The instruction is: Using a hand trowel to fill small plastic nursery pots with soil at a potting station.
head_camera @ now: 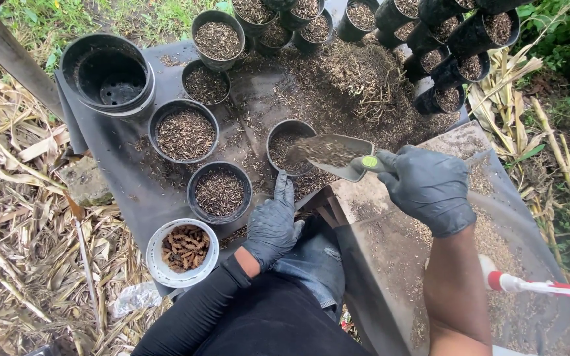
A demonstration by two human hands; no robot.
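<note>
Outdoors, a dark ground sheet (126, 178) strewn with husk mix covers the middle of the frame, dry stalks and grass around it. The right hand (427, 188), gloved, clenches a loaded trowel (331, 155) over a black pot (288, 146) at centre. The left hand (273, 223) rests unclenched, fingers touching that pot's rim.

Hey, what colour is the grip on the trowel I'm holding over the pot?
Bright green, on the trowel grip just ahead of the right hand; the head view shows it.
</note>
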